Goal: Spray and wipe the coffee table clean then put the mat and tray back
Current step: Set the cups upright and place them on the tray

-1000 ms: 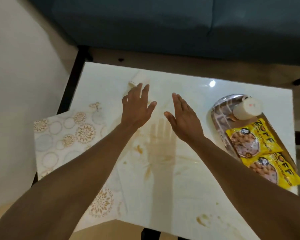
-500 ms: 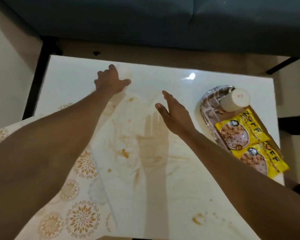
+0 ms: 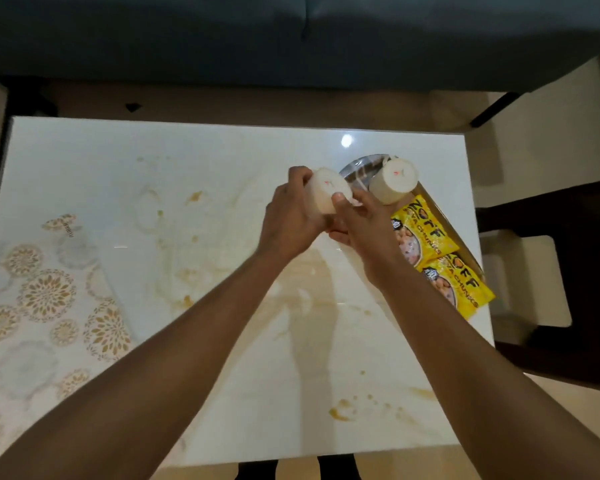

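Observation:
The white glossy coffee table [image 3: 84, 161] carries brown stains and smears across its middle and near edge. Both hands meet above it, just left of the tray. My left hand [image 3: 288, 220] and my right hand [image 3: 364, 223] together grip a white upturned cup [image 3: 326, 190] with a small red mark on its base. The metal tray [image 3: 355, 168] sits at the table's right, holding a second upturned white cup [image 3: 394, 180] and two yellow snack packets [image 3: 437, 251]. A patterned mat [image 3: 42, 306] with gold circles hangs over the table's left near corner.
A dark sofa [image 3: 291, 36] runs along the table's far side. A stool or low seat [image 3: 527, 282] stands to the right of the table, with dark frame legs [image 3: 496, 109] beyond it.
My left hand picked up the white cup from the far left of the table and carried it right. My right hand closed onto it beside the tray.

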